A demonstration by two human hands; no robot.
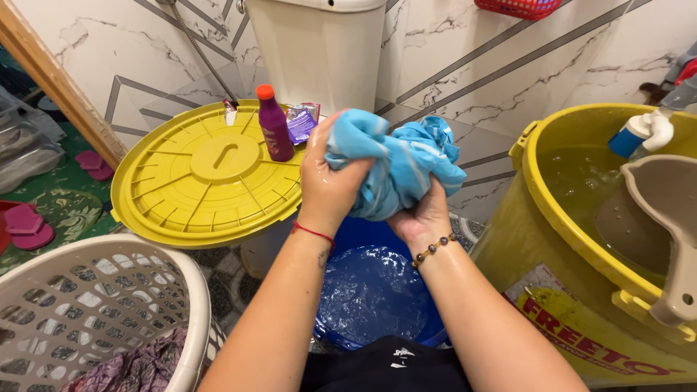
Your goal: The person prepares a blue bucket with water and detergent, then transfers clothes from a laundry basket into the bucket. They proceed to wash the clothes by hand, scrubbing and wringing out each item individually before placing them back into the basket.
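Observation:
Both my hands grip a wet light-blue cloth (406,163) bunched into a twisted wad above a blue bucket of water (374,290). My left hand (330,185) clenches the upper left end of the cloth; a red string circles that wrist. My right hand (421,214) grips the cloth from below, with a beaded bracelet on its wrist.
A yellow round lid (196,181) at left bears a purple bottle with an orange cap (274,125) and small sachets (300,120). A white laundry basket (102,305) with purple fabric stands at lower left. A large yellow tub of water (559,239) with a beige scoop (671,218) stands at right.

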